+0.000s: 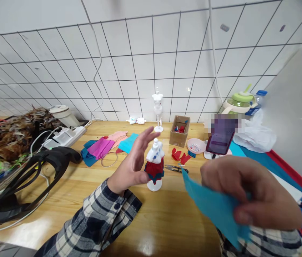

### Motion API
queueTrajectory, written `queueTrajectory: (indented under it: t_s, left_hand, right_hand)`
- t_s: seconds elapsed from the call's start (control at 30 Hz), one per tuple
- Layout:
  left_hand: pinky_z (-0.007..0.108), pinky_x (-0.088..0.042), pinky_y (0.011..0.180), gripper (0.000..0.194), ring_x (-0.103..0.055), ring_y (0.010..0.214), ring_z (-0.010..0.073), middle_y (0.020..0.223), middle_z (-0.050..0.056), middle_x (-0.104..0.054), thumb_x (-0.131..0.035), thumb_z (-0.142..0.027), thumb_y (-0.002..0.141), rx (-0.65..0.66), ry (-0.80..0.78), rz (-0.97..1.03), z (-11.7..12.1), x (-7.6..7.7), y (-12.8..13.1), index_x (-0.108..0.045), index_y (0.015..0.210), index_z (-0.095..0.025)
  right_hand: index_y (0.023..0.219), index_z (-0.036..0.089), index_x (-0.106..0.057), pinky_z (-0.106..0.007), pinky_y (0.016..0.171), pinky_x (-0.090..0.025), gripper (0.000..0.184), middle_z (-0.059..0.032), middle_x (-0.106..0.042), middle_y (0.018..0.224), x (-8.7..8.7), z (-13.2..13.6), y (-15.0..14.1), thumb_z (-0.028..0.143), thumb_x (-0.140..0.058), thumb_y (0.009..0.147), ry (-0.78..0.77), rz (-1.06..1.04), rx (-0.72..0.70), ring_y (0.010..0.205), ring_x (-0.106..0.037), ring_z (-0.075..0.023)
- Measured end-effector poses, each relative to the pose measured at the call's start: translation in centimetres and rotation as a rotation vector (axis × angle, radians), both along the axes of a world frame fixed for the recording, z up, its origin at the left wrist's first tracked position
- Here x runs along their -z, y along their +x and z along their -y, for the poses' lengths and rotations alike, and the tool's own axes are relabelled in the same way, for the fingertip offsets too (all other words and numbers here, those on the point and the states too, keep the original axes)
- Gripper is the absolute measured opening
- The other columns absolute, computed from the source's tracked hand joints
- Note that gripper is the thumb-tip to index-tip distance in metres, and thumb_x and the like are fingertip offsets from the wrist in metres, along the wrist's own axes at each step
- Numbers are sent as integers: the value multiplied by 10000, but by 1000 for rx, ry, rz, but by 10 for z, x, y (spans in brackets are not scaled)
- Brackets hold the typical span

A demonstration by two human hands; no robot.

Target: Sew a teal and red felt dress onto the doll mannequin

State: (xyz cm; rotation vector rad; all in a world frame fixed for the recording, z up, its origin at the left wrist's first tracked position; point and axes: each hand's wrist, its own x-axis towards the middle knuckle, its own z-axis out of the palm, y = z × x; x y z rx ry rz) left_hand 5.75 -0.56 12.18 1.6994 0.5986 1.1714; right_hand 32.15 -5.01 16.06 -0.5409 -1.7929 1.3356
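A small white dress form (155,156) with blue marks stands upright on a round base, wearing a red and dark blue skirt (154,170). My left hand (136,160) is open beside it, thumb at the skirt's left edge and fingers raised; I cannot tell whether the thumb touches. At the right front, my right hand (250,189) is closed on a light blue piece of fabric (210,203) that hangs down to the left. Black-handled thread snips (176,169) lie right of the dress form, near red fabric scraps (176,154).
Behind stand a second white dress form (157,107), a cardboard box (180,130) and a pink bowl of beads (196,145). A phone (220,137) leans at the right. Coloured fabric pieces (101,147), a ring (109,160) and a black headset frame (30,182) lie left.
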Motion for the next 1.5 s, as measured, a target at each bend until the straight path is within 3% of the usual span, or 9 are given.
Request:
queueTrajectory:
  t_s: [0.13, 0.37, 0.53, 0.73, 0.93, 1.0, 1.17, 1.33, 1.5]
  left_hand:
    - [526, -224, 1161, 721, -297, 1384, 365, 1428, 76, -438, -585, -722, 728, -256, 250, -37, 30, -23, 4, -548, 1307, -294]
    - [429, -467, 1001, 533, -519, 1186, 317, 1286, 134, -522, -731, -515, 726, 184, 123, -381, 61, -43, 23, -643, 1160, -219]
    - [306, -512, 852, 137, -614, 948, 190, 1049, 73, -628, -681, -305, 810, 196, 12, -411, 56, -35, 20, -624, 831, -182]
    - [213, -448, 556, 64, -571, 621, 115, 710, -20, -632, -636, -284, 845, -67, 33, -587, 63, -51, -2, -623, 845, -221]
    - [249, -458, 586, 88, -592, 654, 141, 708, 0, -653, -633, -177, 824, -119, 371, -683, 71, -62, 3, -651, 884, -239]
    - [259, -463, 587, 97, -604, 669, 151, 717, 7, -664, -631, -181, 818, -126, 403, -694, 71, -60, 6, -656, 888, -244]
    - [262, -489, 584, 80, -628, 633, 150, 712, -5, -682, -621, -219, 832, -281, 312, -649, 70, -54, 3, -668, 878, -266]
    - [229, -500, 571, 128, -649, 631, 131, 756, -24, -715, -688, -232, 802, -331, 274, -627, 67, -52, -7, -682, 922, -276]
    - [221, -506, 588, 93, -639, 636, 117, 726, -30, -696, -674, -180, 814, -281, 290, -591, 68, -51, -7, -666, 861, -260]
  right_hand:
    - [545, 232, -404, -250, 540, -442, 441, 37, -459, 480, -8, 20, -16, 465, -604, 861, 105, 77, -123, 481, -501, -111]
    - [671, 244, -575, -222, 514, -441, 394, 16, -564, 543, -13, 20, -15, 596, -573, 847, 173, 254, -43, 519, -541, -109]
    - [780, 232, -624, -202, 478, -441, 310, 9, -610, 631, -15, 8, -5, 517, -740, 740, 112, 308, 15, 528, -545, -106]
    - [948, 248, -640, -189, 501, -494, 313, -3, -624, 779, -10, -1, 14, 385, -799, 717, 39, 441, 177, 628, -591, -122]
    - [1172, 318, -651, -356, 874, -527, 592, -77, -633, 1207, -19, 4, -11, 532, -805, 642, 406, 516, 206, 1103, -600, -285]
    - [1246, 300, -606, -334, 864, -518, 629, -72, -664, 1174, -18, 7, -31, 539, -770, 688, 433, 510, 233, 1070, -618, -260]
    - [1133, 300, -669, -245, 698, -471, 284, -2, -733, 889, -7, 6, -53, 382, -659, 861, 442, 496, 233, 787, -655, -150]
    - [1086, 313, -688, -237, 685, -461, 255, 19, -728, 881, -12, 8, -43, 216, -617, 862, 414, 558, 235, 759, -643, -133]
    - [1154, 300, -640, -262, 741, -468, 356, -2, -720, 977, -13, 13, -53, 358, -692, 806, 416, 539, 248, 862, -646, -168]
